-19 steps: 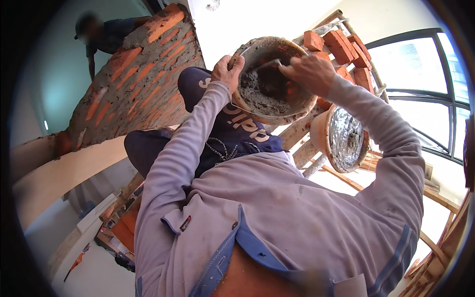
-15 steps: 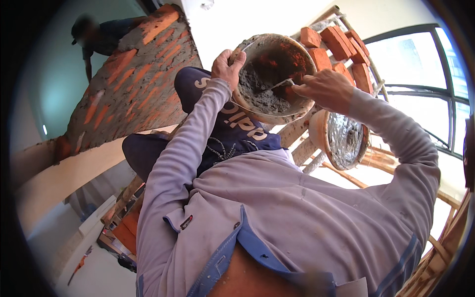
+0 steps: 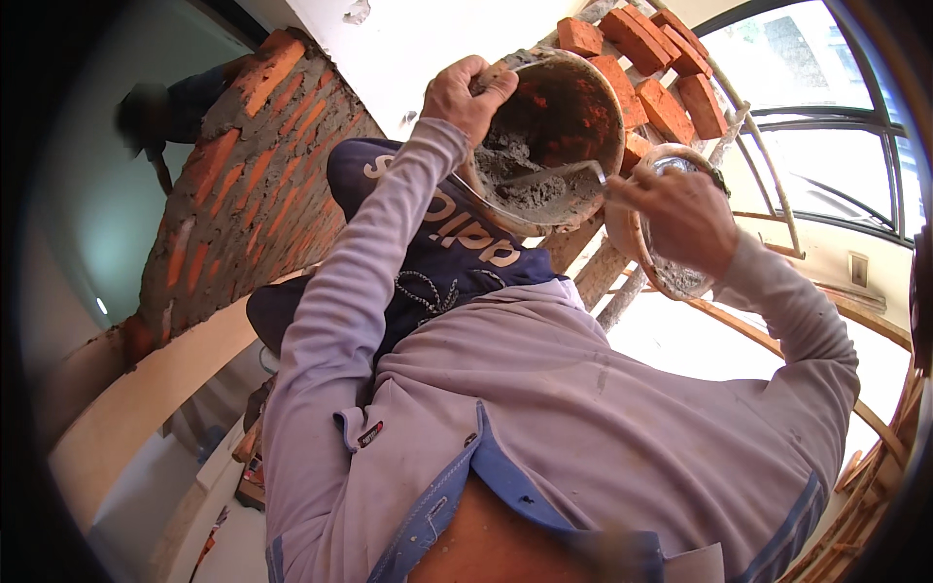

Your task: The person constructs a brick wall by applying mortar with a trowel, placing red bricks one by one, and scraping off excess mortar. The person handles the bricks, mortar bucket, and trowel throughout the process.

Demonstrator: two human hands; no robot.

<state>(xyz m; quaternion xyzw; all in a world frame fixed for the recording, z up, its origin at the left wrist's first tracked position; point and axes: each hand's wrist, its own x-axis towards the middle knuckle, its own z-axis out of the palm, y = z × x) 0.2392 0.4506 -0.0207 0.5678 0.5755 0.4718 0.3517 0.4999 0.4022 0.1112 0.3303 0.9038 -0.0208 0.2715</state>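
My left hand [image 3: 465, 101] is closed around the upper left rim of a mortar bucket [image 3: 593, 95], which is tilted with its mouth toward me over my dark trousers. Wet grey mortar [image 3: 530, 187] lies along the bucket's lower side, and reddish smears mark the inner wall. My right hand [image 3: 685, 216], slightly blurred, is closed on the handle of a trowel [image 3: 595, 171]. The trowel's bent metal neck reaches over the bucket's right side, and its blade lies in the mortar. Behind my right hand, partly hidden by it, is a second bucket [image 3: 637, 245] with wet grey contents.
Several red bricks [image 3: 666, 109] are stacked on a pole platform beyond the buckets. To the left rises a mortar-smeared brick wall [image 3: 262, 185], with another person [image 3: 185, 107] behind it. A dark-framed window [image 3: 797, 124] stands at the right; timber poles [image 3: 865, 321] lie below it.
My right hand has moved right and down with the trowel, now in front of the second bucket. The first bucket is tipped further, still held by my left hand. The whole view has shifted slightly.
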